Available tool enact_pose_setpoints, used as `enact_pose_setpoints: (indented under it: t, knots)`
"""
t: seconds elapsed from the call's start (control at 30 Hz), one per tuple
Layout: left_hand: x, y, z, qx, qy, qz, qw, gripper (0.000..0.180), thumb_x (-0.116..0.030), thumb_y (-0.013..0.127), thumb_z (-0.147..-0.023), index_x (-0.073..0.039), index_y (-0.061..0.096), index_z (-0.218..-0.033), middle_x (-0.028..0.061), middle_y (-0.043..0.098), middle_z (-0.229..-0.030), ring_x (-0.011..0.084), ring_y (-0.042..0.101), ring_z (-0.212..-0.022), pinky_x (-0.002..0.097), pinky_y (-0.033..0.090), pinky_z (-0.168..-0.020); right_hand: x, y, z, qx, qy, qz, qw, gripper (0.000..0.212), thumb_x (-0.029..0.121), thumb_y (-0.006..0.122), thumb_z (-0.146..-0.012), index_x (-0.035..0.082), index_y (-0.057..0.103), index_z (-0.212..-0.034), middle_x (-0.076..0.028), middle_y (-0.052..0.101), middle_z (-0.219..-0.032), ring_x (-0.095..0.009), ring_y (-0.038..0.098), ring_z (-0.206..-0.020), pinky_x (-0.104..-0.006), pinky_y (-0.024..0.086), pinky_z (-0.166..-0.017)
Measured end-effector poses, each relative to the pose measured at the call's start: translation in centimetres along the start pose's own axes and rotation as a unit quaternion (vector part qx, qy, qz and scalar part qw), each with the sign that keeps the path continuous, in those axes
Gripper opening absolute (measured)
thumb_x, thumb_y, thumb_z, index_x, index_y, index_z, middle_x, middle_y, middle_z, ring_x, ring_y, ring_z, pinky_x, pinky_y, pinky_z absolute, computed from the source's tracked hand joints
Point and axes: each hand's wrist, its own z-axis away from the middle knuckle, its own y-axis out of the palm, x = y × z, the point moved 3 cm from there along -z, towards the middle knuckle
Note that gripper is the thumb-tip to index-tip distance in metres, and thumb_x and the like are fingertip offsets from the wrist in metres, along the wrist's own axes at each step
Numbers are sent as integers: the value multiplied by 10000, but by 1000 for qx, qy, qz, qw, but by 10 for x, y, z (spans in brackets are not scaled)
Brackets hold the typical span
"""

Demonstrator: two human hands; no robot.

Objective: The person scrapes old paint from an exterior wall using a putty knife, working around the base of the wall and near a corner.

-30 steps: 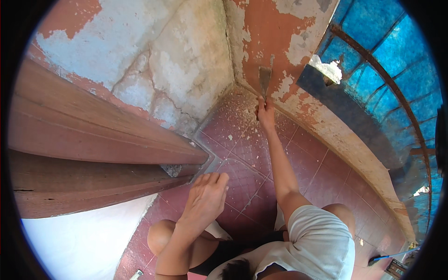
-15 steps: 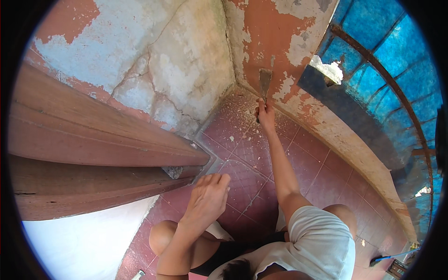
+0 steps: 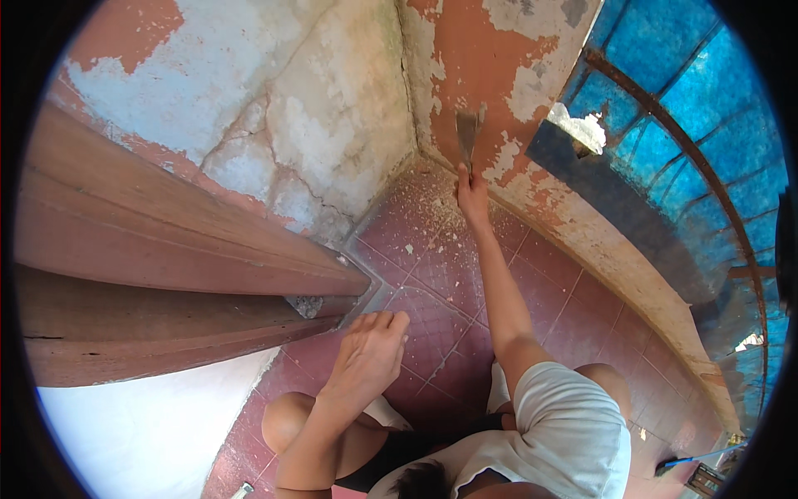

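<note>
In my right hand (image 3: 472,198) is a paint scraper (image 3: 468,133), its flat metal blade pointing up against the peeling orange-red wall (image 3: 478,71). My fingers are closed round its handle, which is mostly covered by them. My left hand (image 3: 370,349) hangs over my left knee, back of the hand up, with the fingers curled in and no object showing in them. Below the scraper, pale paint flakes (image 3: 432,204) lie scattered over the red floor tiles (image 3: 428,320) in the corner.
A brown wooden frame (image 3: 191,224) juts in from the left beside a cracked, patchy wall (image 3: 307,125). Blue translucent sheeting behind bars (image 3: 690,75) fills the right side. A long-handled tool with a blue shaft (image 3: 698,459) lies at the lower right.
My right hand and the scraper have moved slightly up the wall, and the blade now sits higher. The left hand stays over the knee.
</note>
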Motion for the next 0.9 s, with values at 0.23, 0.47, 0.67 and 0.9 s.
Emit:
enact_pose_setpoints:
  t: [0.23, 0.47, 0.67, 0.9]
  knots:
    - [-3, -2, 5, -6, -4, 9, 1000, 103, -52, 566, -824, -21, 473, -856, 144, 539, -804, 331, 550, -829, 432, 431, -784, 33, 26, -11, 35, 33, -46, 998, 360, 376, 468, -983, 29, 560, -945, 17, 441, -563, -69, 437, -488, -262, 354, -445]
    - [-2, -6, 0, -21, -4, 10, 1000, 100, -52, 565, -822, -22, 476, -856, 141, 542, -812, 328, 550, -835, 430, 430, -782, -6, 38, -1, 25, 58, -62, 996, 336, 363, 491, -976, 35, 564, -975, 13, 453, -552, -76, 444, -476, -251, 352, -444]
    - [5, 0, 7, -17, 0, 9, 1000, 102, -61, 568, -824, -20, 478, -852, 145, 544, -814, 331, 551, -838, 429, 431, -781, 92, 76, -47, 54, -17, -148, 987, 342, 356, 496, -967, 28, 551, -1046, -11, 475, -605, -93, 460, -518, -270, 380, -473]
    - [5, -8, 5, -46, -4, 11, 999, 90, -56, 562, -829, -22, 482, -854, 152, 547, -802, 339, 557, -827, 443, 433, -804, 65, 82, -16, 52, 108, -147, 982, 343, 375, 485, -978, 40, 550, -1010, 6, 467, -595, -86, 468, -501, -260, 372, -454]
